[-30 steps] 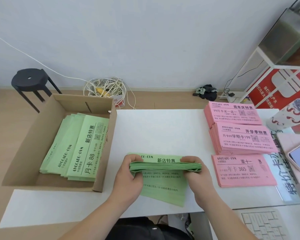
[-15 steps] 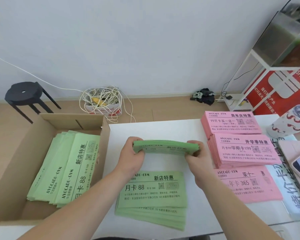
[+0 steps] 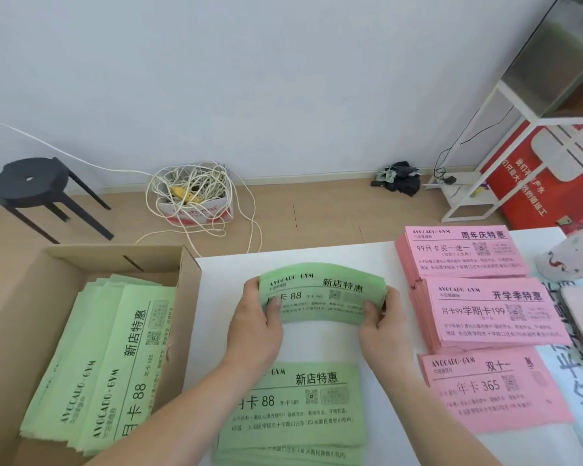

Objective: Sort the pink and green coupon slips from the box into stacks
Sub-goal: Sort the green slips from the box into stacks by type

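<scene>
Both hands hold a bundle of green slips (image 3: 320, 294) in the air above the middle of the desk (image 3: 320, 344). The left hand (image 3: 256, 327) pinches its left short end, thumb on the printed face and fingers behind, and the right hand (image 3: 381, 327) pinches the right end the same way. The bundle bows upward between them. It looks like thin paper, light and limp, likely to fan or slide sheet over sheet, so a firm pinch at both short ends seems the safest hold, with the edges squared before it goes down. Below it, at the desk's near edge, lies a green stack (image 3: 297, 408). More loose green slips (image 3: 98, 364) lie in the cardboard box (image 3: 11, 324) against the left edge. Three pink stacks (image 3: 488, 314) line the right side, from far to near.
</scene>
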Available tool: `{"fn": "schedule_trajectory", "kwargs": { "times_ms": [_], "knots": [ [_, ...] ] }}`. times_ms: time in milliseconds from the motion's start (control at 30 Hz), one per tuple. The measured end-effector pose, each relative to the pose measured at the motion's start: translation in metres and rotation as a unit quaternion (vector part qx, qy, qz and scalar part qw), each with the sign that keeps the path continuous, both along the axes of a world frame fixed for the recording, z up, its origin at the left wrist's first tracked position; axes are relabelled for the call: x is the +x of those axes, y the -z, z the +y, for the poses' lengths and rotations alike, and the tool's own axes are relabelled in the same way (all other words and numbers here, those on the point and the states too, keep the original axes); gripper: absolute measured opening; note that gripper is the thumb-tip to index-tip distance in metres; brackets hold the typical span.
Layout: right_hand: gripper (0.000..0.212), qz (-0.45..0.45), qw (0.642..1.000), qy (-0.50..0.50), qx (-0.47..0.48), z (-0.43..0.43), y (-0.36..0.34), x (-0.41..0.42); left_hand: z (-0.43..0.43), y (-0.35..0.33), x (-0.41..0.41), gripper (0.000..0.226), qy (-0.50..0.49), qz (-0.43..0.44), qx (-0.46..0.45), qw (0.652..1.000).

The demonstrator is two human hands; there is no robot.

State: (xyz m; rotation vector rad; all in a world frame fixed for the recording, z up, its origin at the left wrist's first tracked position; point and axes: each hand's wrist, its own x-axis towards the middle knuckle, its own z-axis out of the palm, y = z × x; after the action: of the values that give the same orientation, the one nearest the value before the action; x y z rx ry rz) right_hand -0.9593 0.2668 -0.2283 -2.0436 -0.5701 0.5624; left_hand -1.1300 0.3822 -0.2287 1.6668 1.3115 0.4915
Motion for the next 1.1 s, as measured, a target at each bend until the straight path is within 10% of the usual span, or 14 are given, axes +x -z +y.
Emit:
{"fn": "schedule_trajectory", "kwargs": {
  "times_ms": [267,467,633,767,1100],
  "knots": [
    [0.041,-0.054,0.97,-0.089,-0.221,0.068,-0.035,0.069,0.051,-0.006,0.052,0.032,-0.002,-0.01,-0.094,0.995],
    [0.054,-0.13,0.921,-0.146,-0.338,0.076,-0.03,0.071,0.065,-0.002,0.05,0.044,0.092,0.168,-0.014,0.981],
    [0.123,-0.232,0.832,-0.363,-0.349,0.081,-0.039,0.075,0.078,-0.02,0.045,0.122,0.316,0.307,0.124,0.889],
    [0.14,-0.283,0.754,-0.469,-0.363,0.091,-0.026,0.089,0.088,-0.01,0.056,0.137,0.415,0.348,0.154,0.826],
    [0.132,-0.279,0.76,-0.487,-0.328,0.104,-0.02,0.117,0.106,-0.003,0.073,0.123,0.423,0.312,0.172,0.833]
  ]
}}
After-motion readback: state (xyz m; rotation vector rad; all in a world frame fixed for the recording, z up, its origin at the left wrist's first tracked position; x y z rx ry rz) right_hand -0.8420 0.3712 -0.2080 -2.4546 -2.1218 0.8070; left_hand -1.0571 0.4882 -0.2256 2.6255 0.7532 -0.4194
